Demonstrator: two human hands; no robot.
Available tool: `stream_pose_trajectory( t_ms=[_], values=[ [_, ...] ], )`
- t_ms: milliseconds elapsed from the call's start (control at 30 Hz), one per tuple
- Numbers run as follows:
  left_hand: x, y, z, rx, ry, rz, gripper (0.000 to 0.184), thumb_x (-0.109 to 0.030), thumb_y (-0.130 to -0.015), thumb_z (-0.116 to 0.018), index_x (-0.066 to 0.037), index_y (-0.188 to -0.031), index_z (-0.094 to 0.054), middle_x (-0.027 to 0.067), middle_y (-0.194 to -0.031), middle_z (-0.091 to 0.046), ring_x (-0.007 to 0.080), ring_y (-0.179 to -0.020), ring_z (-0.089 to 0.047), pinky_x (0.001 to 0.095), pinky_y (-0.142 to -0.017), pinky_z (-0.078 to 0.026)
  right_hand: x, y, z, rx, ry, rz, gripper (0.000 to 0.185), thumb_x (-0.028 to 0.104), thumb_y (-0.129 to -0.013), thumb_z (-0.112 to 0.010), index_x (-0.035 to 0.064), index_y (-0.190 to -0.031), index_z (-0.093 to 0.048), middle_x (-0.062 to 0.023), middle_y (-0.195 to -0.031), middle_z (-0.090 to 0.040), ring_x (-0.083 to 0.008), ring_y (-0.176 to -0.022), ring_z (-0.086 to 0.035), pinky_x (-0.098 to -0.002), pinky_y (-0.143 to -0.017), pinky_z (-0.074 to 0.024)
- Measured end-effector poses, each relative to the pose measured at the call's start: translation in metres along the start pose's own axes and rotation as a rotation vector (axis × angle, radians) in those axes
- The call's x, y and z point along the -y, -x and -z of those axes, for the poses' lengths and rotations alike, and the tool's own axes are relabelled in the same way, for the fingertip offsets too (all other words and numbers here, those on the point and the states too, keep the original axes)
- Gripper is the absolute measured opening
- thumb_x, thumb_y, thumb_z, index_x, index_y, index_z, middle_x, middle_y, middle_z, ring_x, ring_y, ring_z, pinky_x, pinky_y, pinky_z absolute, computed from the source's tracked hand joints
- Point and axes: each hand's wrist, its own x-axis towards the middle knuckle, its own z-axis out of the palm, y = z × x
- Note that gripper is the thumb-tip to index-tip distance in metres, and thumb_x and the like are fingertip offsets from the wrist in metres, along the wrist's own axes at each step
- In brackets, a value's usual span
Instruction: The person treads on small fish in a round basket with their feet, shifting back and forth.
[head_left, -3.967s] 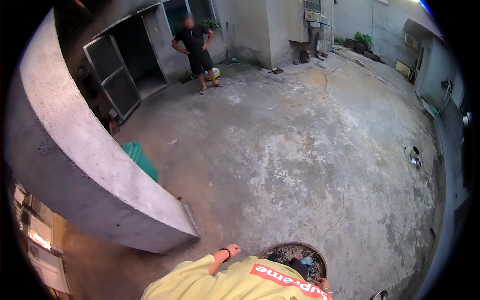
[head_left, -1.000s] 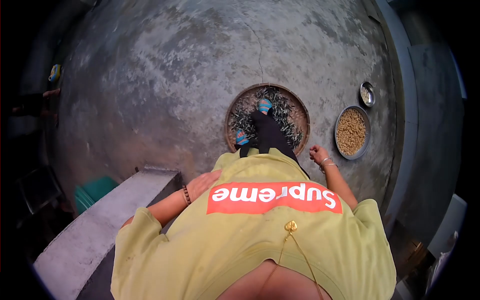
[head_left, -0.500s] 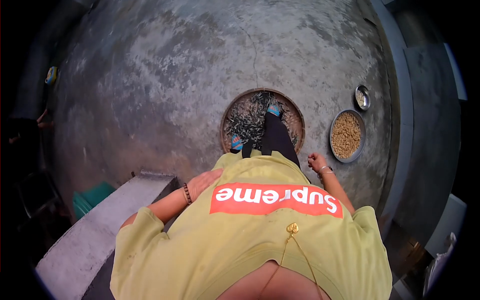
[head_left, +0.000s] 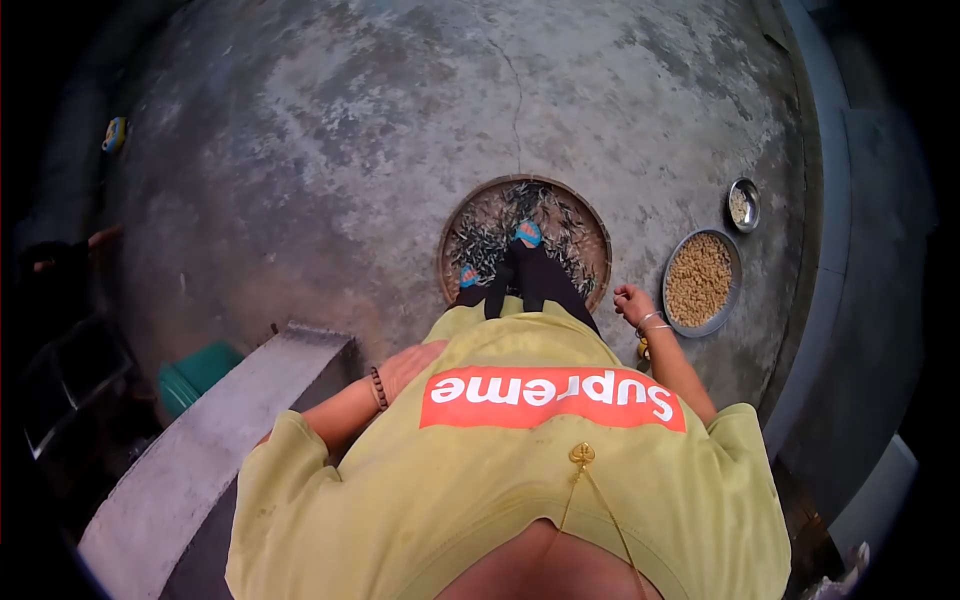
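Observation:
My left hand lies flat against the lower front of my yellow-green shirt, fingers stretched out, with a beaded bracelet at the wrist. Beside my right hip hangs my right hand, fingers curled in and nothing visible in them. It is nearest to the large metal bowl of tan, peanut-like pieces, without touching it. Both my feet, in blue sandals, are in a round shallow basket among thin dark-and-pale pieces whose kind I cannot tell.
A small metal bowl holding pale bits stands beyond the large one. At left are a low concrete ledge, a green container and a dark-clothed person's arm. A raised edge runs along the right of the concrete floor.
My right foot has drawn back and slightly left inside the basket, and the dark pieces around it are spread differently. My right hand is slightly higher; my left hand stays on the shirt.

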Motion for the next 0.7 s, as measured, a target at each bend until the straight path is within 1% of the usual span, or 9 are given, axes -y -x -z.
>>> stream_pose_trajectory(
  t_ms=[67,133,233,367,467,533,567,633,700],
  values=[
    [-0.021,-0.015,0.007,-0.014,0.000,0.017,0.038,-0.020,-0.071,-0.040,-0.003,-0.104,-0.034,0.0159,-0.097,-0.044,0.0281,-0.084,-0.044,0.0306,-0.071,-0.035,0.005,-0.012,0.020,0.017,0.003,0.017,0.017,0.010,-0.067,-0.047,0.0029,-0.083,-0.045,-0.0042,-0.062,-0.049,-0.0099,-0.051,-0.047,-0.0210,-0.045,-0.0367],
    [-0.038,-0.023,0.011,0.049,0.059,0.137,0.038,-0.021,-0.070,-0.040,-0.003,-0.103,-0.034,0.0156,-0.096,-0.044,0.0285,-0.084,-0.044,0.0310,-0.071,-0.035,0.011,-0.021,0.040,0.014,0.005,-0.023,0.016,0.009,-0.067,-0.046,0.0032,-0.082,-0.044,-0.0037,-0.062,-0.049,-0.0101,-0.051,-0.047,-0.0213,-0.045,-0.0366],
    [-0.071,-0.037,0.031,0.025,0.046,0.106,0.039,-0.021,-0.070,-0.041,-0.002,-0.102,-0.035,0.0155,-0.097,-0.043,0.0275,-0.087,-0.043,0.0305,-0.072,-0.034,0.005,-0.039,0.063,-0.045,-0.015,0.003,0.013,0.009,-0.067,-0.046,0.0037,-0.080,-0.044,-0.0029,-0.061,-0.048,-0.0103,-0.051,-0.047,-0.0216,-0.044,-0.0365],
    [-0.025,-0.018,0.010,0.115,0.119,0.230,0.041,-0.021,-0.069,-0.042,-0.002,-0.104,-0.033,0.0156,-0.101,-0.040,0.0260,-0.089,-0.041,0.0302,-0.074,-0.034,0.026,-0.036,0.070,-0.047,-0.028,-0.037,0.011,0.009,-0.067,-0.046,0.0044,-0.077,-0.044,-0.0025,-0.061,-0.048,-0.0104,-0.050,-0.046,-0.0217,-0.044,-0.0364],
    [-0.020,-0.015,0.016,0.134,-0.054,0.221,0.043,-0.020,-0.070,-0.041,-0.002,-0.107,-0.030,0.0157,-0.103,-0.038,0.0256,-0.089,-0.041,0.0306,-0.074,-0.033,0.031,-0.033,0.059,-0.032,0.014,-0.036,0.011,0.009,-0.067,-0.046,0.0050,-0.077,-0.044,-0.0026,-0.062,-0.048,-0.0103,-0.050,-0.046,-0.0214,-0.044,-0.0363],
    [-0.032,-0.025,0.030,-0.104,-0.244,-0.186,0.044,-0.020,-0.070,-0.041,-0.002,-0.108,-0.028,0.0155,-0.104,-0.037,0.0266,-0.089,-0.041,0.0313,-0.075,-0.033,0.027,-0.034,0.047,-0.002,0.027,-0.060,0.010,0.009,-0.067,-0.047,0.0051,-0.076,-0.044,-0.0028,-0.062,-0.048,-0.0103,-0.050,-0.046,-0.0210,-0.044,-0.0364],
    [-0.025,-0.022,0.029,-0.108,-0.241,-0.192,0.044,-0.020,-0.070,-0.041,-0.002,-0.108,-0.028,0.0155,-0.104,-0.037,0.0266,-0.089,-0.041,0.0313,-0.075,-0.033,0.026,-0.033,0.042,-0.008,0.031,-0.061,0.010,0.009,-0.067,-0.047,0.0051,-0.076,-0.044,-0.0028,-0.062,-0.048,-0.0103,-0.050,-0.046,-0.0210,-0.044,-0.0364],
    [-0.008,-0.011,0.023,-0.048,-0.152,-0.060,0.045,-0.020,-0.070,-0.041,-0.002,-0.108,-0.028,0.0153,-0.105,-0.037,0.0269,-0.089,-0.041,0.0312,-0.075,-0.033,0.023,-0.031,0.033,0.026,-0.021,-0.046,0.009,0.008,-0.067,-0.046,0.0048,-0.075,-0.044,-0.0030,-0.061,-0.048,-0.0104,-0.050,-0.046,-0.0212,-0.044,-0.0375],
    [-0.018,-0.016,0.037,-0.072,-0.150,-0.109,0.045,-0.020,-0.070,-0.041,-0.002,-0.109,-0.027,0.0153,-0.105,-0.036,0.0272,-0.089,-0.041,0.0313,-0.075,-0.033,0.035,-0.028,0.030,0.036,0.006,-0.029,0.011,0.007,-0.067,-0.046,0.0042,-0.077,-0.044,-0.0037,-0.061,-0.049,-0.0104,-0.051,-0.047,-0.0217,-0.046,-0.0386]
  ],
)
